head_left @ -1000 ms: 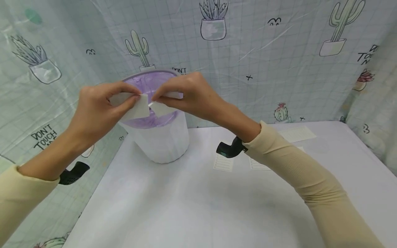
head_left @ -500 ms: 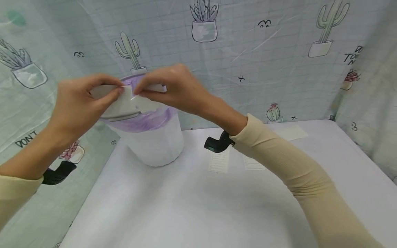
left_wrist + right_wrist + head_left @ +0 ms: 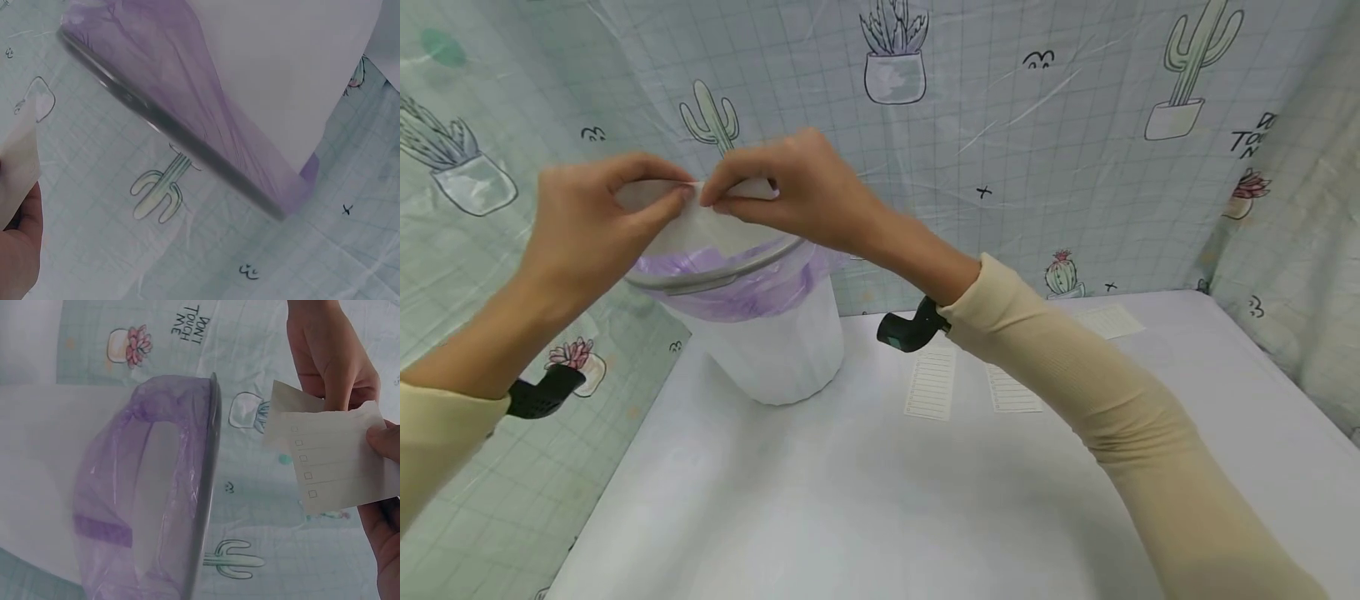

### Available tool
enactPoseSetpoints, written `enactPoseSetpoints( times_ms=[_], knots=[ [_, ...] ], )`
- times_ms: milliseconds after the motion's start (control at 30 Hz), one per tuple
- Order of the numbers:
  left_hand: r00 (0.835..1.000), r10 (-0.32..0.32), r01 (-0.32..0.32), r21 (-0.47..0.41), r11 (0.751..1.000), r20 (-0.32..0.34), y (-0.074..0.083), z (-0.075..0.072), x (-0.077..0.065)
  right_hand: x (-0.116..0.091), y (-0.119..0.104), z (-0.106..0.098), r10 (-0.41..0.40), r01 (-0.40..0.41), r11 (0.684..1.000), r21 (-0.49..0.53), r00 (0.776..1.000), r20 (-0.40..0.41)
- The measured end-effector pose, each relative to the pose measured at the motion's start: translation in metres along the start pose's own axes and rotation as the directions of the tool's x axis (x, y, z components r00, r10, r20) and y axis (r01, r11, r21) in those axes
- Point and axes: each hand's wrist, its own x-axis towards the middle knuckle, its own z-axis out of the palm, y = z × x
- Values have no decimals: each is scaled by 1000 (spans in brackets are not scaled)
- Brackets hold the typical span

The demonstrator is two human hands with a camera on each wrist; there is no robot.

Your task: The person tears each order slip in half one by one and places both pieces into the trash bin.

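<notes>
My left hand (image 3: 598, 212) pinches a piece of white paper (image 3: 673, 237) between thumb and fingers, above the bin's mouth. Close beside it, my right hand (image 3: 801, 196) pinches another piece of paper, seen in the right wrist view as a lined checklist slip (image 3: 334, 465) with small boxes and a ragged upper edge. There the two pieces overlap. Below both hands stands a white trash bin (image 3: 763, 358) with a grey rim (image 3: 715, 277) and a purple bag (image 3: 775, 292) folded over it. The left wrist view catches only part of the left hand (image 3: 22, 250) and its paper.
Two lined checklist slips, a nearer one (image 3: 931, 385) and one partly behind my right sleeve (image 3: 1011, 392), lie on the white table (image 3: 850, 500). A further sheet (image 3: 1108, 321) lies toward the back. A cactus-print curtain (image 3: 1000, 142) hangs behind the bin.
Both hands have risen a little, still pinching paper, and the right hand has come nearer the left. More of the bin's front rim shows beneath them. The head view has shifted slightly.
</notes>
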Motion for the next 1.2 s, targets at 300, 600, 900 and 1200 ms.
enactPoseSetpoints(
  times_ms=[300, 600, 900, 1200],
  knots=[
    [997, -75, 75, 4, 997, 18, -11, -5, 12, 19, 13, -7, 83, -82, 996, -37, 996, 28],
    [992, -104, 102, 33, 994, 65, -19, -5, 20, 31, 28, -5, 143, -143, 990, 7, 989, 43],
    [989, -132, 131, 20, 991, 65, -30, 2, 31, 39, 42, -19, 235, -231, 971, -55, 970, 59],
    [972, -209, 209, 10, 978, 103, -36, 0, 29, 42, 55, -20, 388, -394, 918, 52, 917, 93]
  ],
)
